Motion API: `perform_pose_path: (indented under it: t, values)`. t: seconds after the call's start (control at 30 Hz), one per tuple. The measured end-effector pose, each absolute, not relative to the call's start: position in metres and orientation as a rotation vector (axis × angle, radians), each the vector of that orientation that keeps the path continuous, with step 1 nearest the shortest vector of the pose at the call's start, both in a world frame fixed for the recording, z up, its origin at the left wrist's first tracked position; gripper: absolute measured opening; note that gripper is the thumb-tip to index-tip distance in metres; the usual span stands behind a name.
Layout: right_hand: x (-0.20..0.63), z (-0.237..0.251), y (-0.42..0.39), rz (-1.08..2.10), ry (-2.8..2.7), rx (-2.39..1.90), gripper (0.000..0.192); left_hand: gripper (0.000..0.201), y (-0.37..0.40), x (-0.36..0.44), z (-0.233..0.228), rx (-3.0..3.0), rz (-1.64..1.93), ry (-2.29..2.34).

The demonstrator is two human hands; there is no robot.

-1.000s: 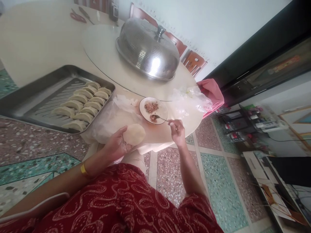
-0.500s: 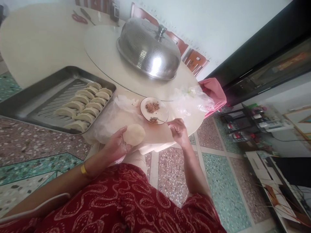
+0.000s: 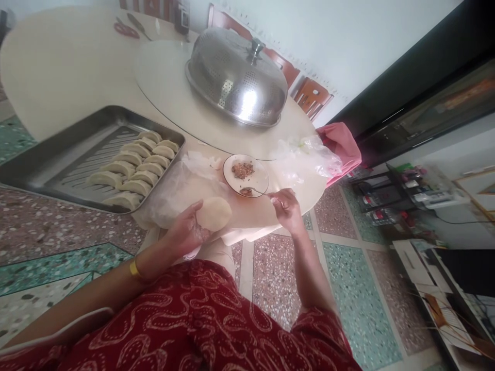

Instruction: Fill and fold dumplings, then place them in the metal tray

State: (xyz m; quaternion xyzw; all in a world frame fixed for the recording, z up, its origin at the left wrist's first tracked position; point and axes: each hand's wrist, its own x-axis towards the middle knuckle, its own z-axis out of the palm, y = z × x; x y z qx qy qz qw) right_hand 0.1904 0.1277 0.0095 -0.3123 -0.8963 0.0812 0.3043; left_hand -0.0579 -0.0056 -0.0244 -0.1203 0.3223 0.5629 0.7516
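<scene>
place: my home dining room | signs: round dining table, wooden chairs, terrazzo floor, television

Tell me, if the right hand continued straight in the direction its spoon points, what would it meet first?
The right hand holds a spoon pointing at the small plate. Its tip is already over the plate's near edge, so it would probably meet the minced filling first; the height is unclear.

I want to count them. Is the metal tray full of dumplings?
No. The folded dumplings fill only the right part of the metal tray; its left part is bare.
</scene>
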Motion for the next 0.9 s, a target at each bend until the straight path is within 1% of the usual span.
perform_pose_path:
  t: [0.13,0.2,0.33,0.47,0.6,0.77,0.83,0.9]
  values:
    - [0.196,0.019,0.128,0.296,-2.294,-0.929,0.028,0.041,-0.005,-0.053,-0.021,-0.254,1.208,0.700]
    - [0.197,0.018,0.131,0.439,-2.183,-1.035,0.028,0.040,-0.003,-0.049,-0.018,-0.259,1.196,0.706]
    - [0.199,0.006,0.131,0.785,-1.894,-1.204,0.029,0.040,0.009,-0.039,-0.014,-0.255,1.167,0.705]
    - [0.196,-0.011,0.129,0.941,-1.660,-1.288,0.032,0.042,0.031,-0.030,-0.014,-0.274,1.106,0.640]
    - [0.187,-0.022,0.125,1.078,-1.454,-1.291,0.036,0.049,0.048,-0.027,-0.017,-0.285,1.114,0.595]
    - [0.182,-0.022,0.108,1.161,-1.369,-1.230,0.031,0.052,0.047,-0.032,-0.014,-0.314,1.144,0.588]
    - [0.183,-0.020,0.100,1.121,-1.469,-1.183,0.029,0.054,0.043,-0.035,-0.012,-0.315,1.151,0.592]
    - [0.184,-0.016,0.091,1.006,-1.622,-1.118,0.027,0.055,0.039,-0.038,-0.011,-0.313,1.168,0.595]
